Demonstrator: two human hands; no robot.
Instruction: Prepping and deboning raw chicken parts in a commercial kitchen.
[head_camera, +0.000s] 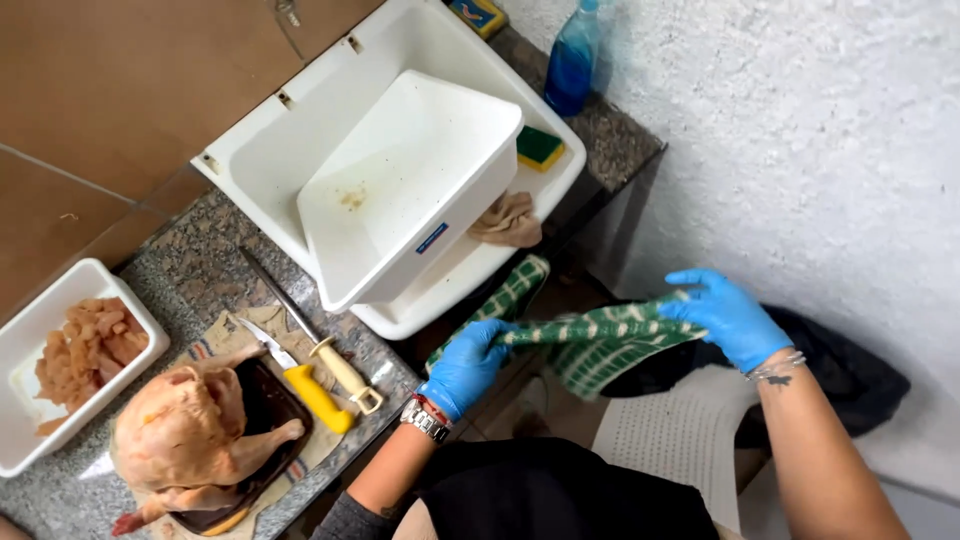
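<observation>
In the middle of the frame, a green and white cloth (590, 345) is stretched between two hands in blue gloves. The left hand (465, 368) grips one end tight. The right hand (728, 316) grips the other end. At the lower left, a whole raw chicken (190, 435) lies near two knives (310, 365).

Your left hand (468, 362) and right hand (728, 318) hold a cloth (590, 342) right of the tabletop (190, 265). On it, a chicken (190, 435) lies near-left, two knives (310, 370) just right; a tub (410, 185) sits in the far sink (270, 150).
</observation>
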